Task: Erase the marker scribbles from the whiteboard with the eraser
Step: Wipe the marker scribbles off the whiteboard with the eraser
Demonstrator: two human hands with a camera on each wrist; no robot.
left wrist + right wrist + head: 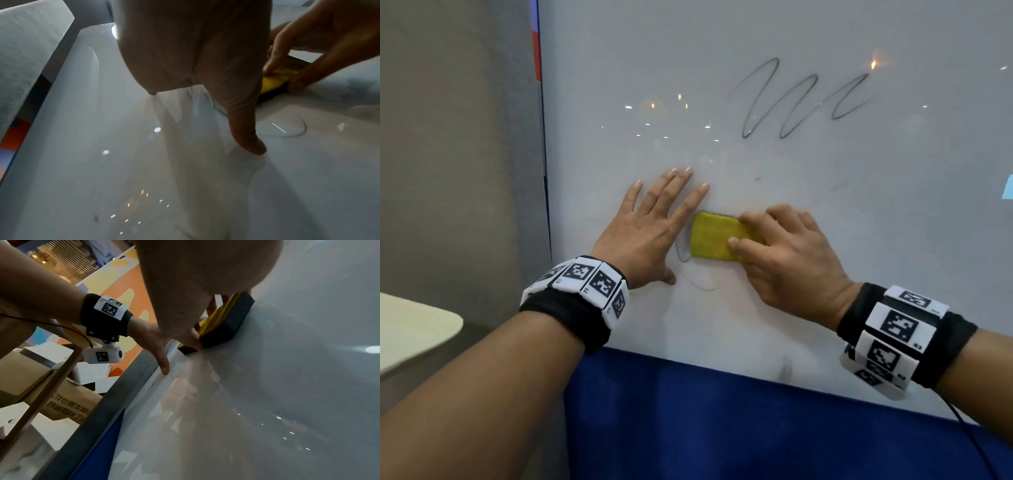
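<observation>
A whiteboard point(825, 240) fills the head view. A looping black marker scribble point(798, 99) runs across its upper middle. A fainter line point(702, 284) curls below the eraser. The yellow eraser point(714, 236) with a dark felt underside point(228, 324) lies flat against the board. My right hand point(777, 250) grips the eraser, thumb on its lower edge, fingers over its top. My left hand point(654, 219) presses flat on the board just left of the eraser, fingers spread and straight. The eraser point(275, 81) shows beyond my left thumb point(246, 129).
A blue panel point(722, 421) lies below the board's lower edge. A grey wall point(458, 154) stands to the left, with a pale table corner point(410, 329) lower left. Cardboard boxes point(68, 400) and a wooden frame point(45, 386) sit beyond the board's edge.
</observation>
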